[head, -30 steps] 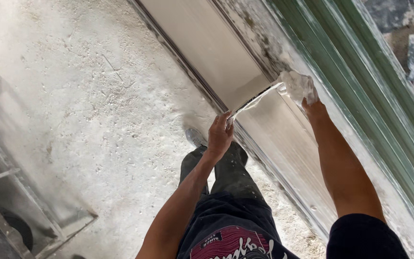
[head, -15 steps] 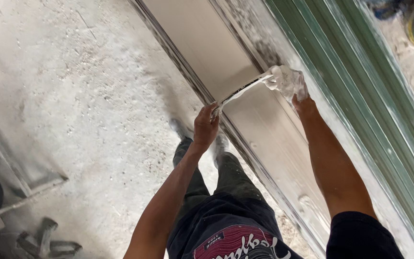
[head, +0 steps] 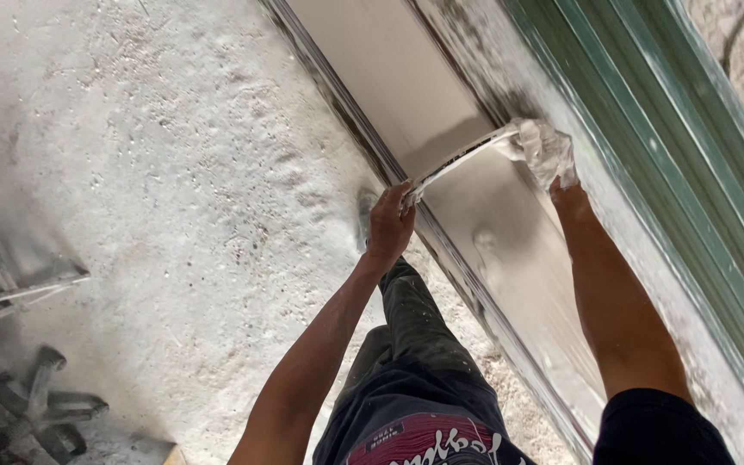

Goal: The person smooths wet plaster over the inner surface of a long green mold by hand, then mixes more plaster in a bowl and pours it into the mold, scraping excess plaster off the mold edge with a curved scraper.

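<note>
A long thin flat blade (head: 462,158), smeared white, lies crosswise on a pale smooth panel (head: 389,77) that runs along the floor. My left hand (head: 388,226) grips the blade's near end at the panel's left edge. My right hand (head: 547,155), in a white putty-caked glove, grips the far end by the panel's right edge. Both arms are stretched out ahead of me. The panel surface shines wet below the blade.
Rough grey concrete floor (head: 174,172) spreads to the left. A green ribbed metal sheet (head: 691,172) borders the panel on the right. A metal frame (head: 19,288) and dark metal parts (head: 40,405) lie at the lower left. My dark trousers (head: 415,362) show below.
Both hands have slid the blade farther along the panel, away from me. The view has shifted, bringing the dark metal parts at lower left into sight.
</note>
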